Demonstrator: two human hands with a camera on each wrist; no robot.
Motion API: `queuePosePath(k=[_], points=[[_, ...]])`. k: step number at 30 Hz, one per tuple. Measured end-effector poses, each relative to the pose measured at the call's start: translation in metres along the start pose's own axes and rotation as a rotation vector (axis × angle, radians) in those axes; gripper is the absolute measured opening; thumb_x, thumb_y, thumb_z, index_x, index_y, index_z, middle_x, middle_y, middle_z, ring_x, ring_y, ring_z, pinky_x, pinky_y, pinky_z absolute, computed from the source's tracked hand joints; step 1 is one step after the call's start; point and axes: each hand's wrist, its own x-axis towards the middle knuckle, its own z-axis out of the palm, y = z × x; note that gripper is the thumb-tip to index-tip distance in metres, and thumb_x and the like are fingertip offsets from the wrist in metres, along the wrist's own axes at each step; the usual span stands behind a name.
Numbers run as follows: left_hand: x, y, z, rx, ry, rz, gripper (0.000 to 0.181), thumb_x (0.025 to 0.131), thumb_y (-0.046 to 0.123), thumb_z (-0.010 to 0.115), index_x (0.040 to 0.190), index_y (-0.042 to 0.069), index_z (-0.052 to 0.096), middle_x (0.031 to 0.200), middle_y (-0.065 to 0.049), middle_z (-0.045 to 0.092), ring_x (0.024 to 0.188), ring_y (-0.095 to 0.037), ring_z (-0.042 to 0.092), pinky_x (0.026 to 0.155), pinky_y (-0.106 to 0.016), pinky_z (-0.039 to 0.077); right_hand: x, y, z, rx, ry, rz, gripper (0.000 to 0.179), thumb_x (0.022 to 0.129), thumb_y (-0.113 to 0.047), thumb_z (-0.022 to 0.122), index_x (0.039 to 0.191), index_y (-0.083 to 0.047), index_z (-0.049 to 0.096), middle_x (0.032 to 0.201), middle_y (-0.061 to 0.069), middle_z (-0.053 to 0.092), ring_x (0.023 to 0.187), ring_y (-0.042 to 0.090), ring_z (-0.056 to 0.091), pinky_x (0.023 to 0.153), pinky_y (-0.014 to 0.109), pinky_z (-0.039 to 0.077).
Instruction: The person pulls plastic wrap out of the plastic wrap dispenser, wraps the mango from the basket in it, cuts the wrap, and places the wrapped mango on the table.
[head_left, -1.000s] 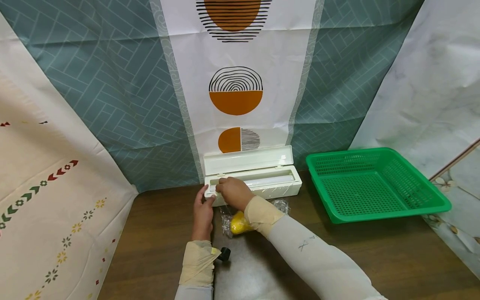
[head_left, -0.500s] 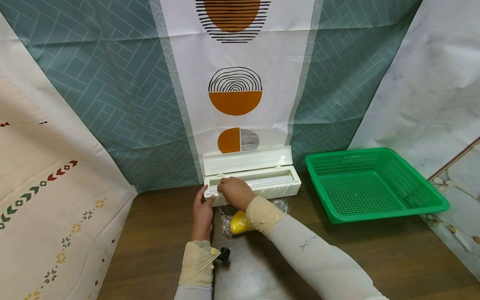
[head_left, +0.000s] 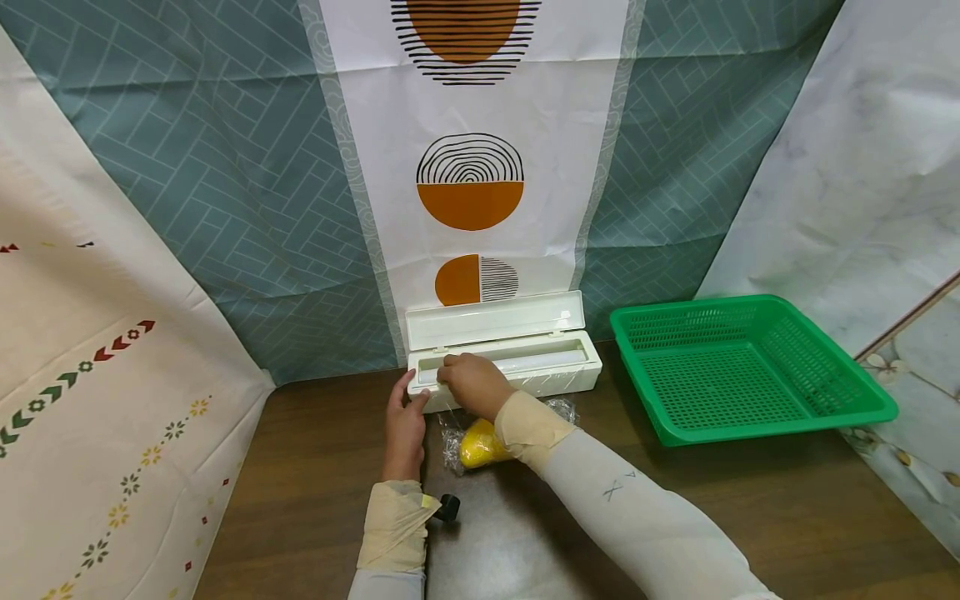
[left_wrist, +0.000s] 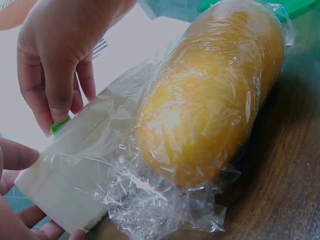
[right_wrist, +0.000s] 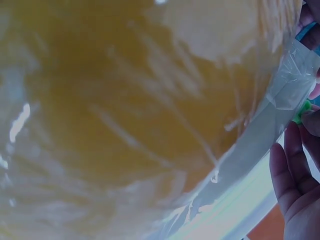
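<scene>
My left hand (head_left: 405, 429) grips the left end of a white cling film dispenser (head_left: 555, 384), whose lid stands raised at the back. The right hand (head_left: 474, 387) reaches over the dispenser's front edge near that end. In the left wrist view, its thumb and fingers pinch a small green slide cutter (left_wrist: 59, 126) on the edge. Clear film runs from the dispenser to a yellow, elongated, rounded thing (left_wrist: 210, 100) wrapped in crinkled film, its kind unclear. It lies on the table in front of the dispenser, partly hidden by the right wrist in the head view.
A green perforated plastic basket (head_left: 757, 433) stands to the right of the dispenser on the brown wooden table (head_left: 322, 467). Behind rises a patterned cloth (head_left: 247, 208). A black piece (head_left: 447, 508) juts out beside the left wrist.
Hardly anything differs. The right hand has shifted very slightly to the right along the dispenser's edge; the left hand keeps its place.
</scene>
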Motion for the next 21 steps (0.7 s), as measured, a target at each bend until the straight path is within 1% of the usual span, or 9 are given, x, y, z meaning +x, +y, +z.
queuePosePath(k=[8,10,14,15,21], points=[[-0.0004,0.0012,0.0003,-0.003,0.01,-0.01,0.052,0.105,0.007,0.056,0.156,0.01,0.046,0.157,-0.018,0.041,0.135,-0.032,0.043,0.113,-0.046,0.033,-0.0002,0.0002,-0.0012,0.01,-0.031,0.014,0.018,0.093,-0.002,0.071,0.099,-0.018,0.076,0.093,-0.002,0.064,0.087,0.02,0.067,0.078,0.032,0.057],[-0.0001,0.0012,0.0002,-0.008,0.007,-0.01,0.052,0.105,0.007,0.056,0.156,0.009,0.045,0.158,-0.018,0.04,0.137,-0.033,0.042,0.114,-0.048,0.033,-0.0006,-0.0001,-0.002,0.008,-0.033,0.015,0.018,0.092,-0.001,0.072,0.099,-0.018,0.076,0.093,-0.002,0.064,0.087,0.019,0.067,0.078,0.032,0.057],[0.0001,0.0008,-0.0007,0.005,0.007,-0.008,0.052,0.105,0.008,0.057,0.156,0.009,0.045,0.163,-0.018,0.034,0.146,-0.035,0.033,0.118,-0.051,0.028,-0.0012,-0.0002,-0.0033,0.018,-0.037,0.014,0.019,0.093,-0.001,0.071,0.1,-0.017,0.077,0.094,-0.001,0.065,0.088,0.019,0.067,0.079,0.032,0.057],[0.0001,0.0007,-0.001,0.005,0.007,-0.008,0.052,0.105,0.008,0.057,0.156,0.009,0.046,0.164,-0.018,0.033,0.147,-0.035,0.032,0.119,-0.051,0.028,-0.0013,-0.0001,-0.0035,0.021,-0.039,0.014,0.019,0.094,-0.001,0.07,0.101,-0.017,0.077,0.094,-0.001,0.065,0.088,0.019,0.067,0.08,0.032,0.057],[0.0004,0.0,-0.0012,0.001,0.008,-0.011,0.052,0.105,0.007,0.058,0.156,0.009,0.046,0.161,-0.018,0.037,0.142,-0.034,0.038,0.117,-0.05,0.03,-0.0021,0.0007,-0.0038,0.03,-0.045,0.015,0.019,0.096,-0.002,0.069,0.103,-0.016,0.078,0.094,-0.001,0.065,0.088,0.019,0.067,0.08,0.032,0.057]])
